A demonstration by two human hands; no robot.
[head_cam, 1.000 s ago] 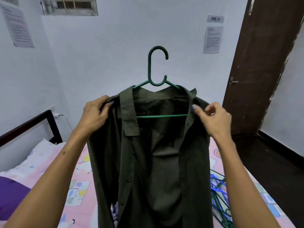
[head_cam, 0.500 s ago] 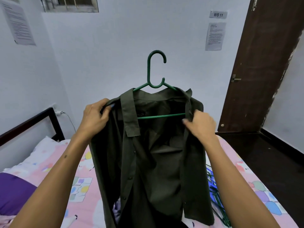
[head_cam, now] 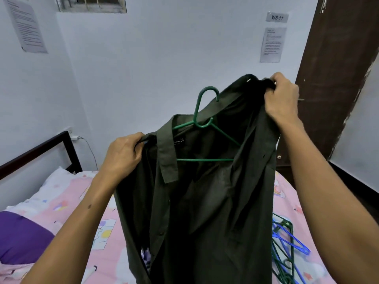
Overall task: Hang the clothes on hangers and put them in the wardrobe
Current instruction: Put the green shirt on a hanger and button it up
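Dark green cloth, a shirt (head_cam: 205, 201), held up over the bed (head_cam: 82, 201) with a green hanger (head_cam: 205, 128) inside the collar. Left hand (head_cam: 123, 154) curled round the left shoulder seam, fingers pinching cloth there, probably with the hanger's end inside the grip, though hidden. Right hand (head_cam: 282, 99) raised high and off to the right, fingers bunched tight on the other shoulder, pulling it up and clear of the hanger's right arm. Likely done so that the shoulder can drop over that arm; the bare green wire on that side suggests only the left side is seated. Hanger tilted, hook leaning right, carried by the left grip alone. Shirt front open, tail hanging down toward the bed.

Spare hangers (head_cam: 287, 242), blue and green, piled on the sheet at right. Brown door (head_cam: 332, 78) behind the right hand; no wardrobe in sight. Purple cloth (head_cam: 20, 238) at lower left.

Next, by the look of it: lowering the right shoulder onto the wire without letting the left slip off.
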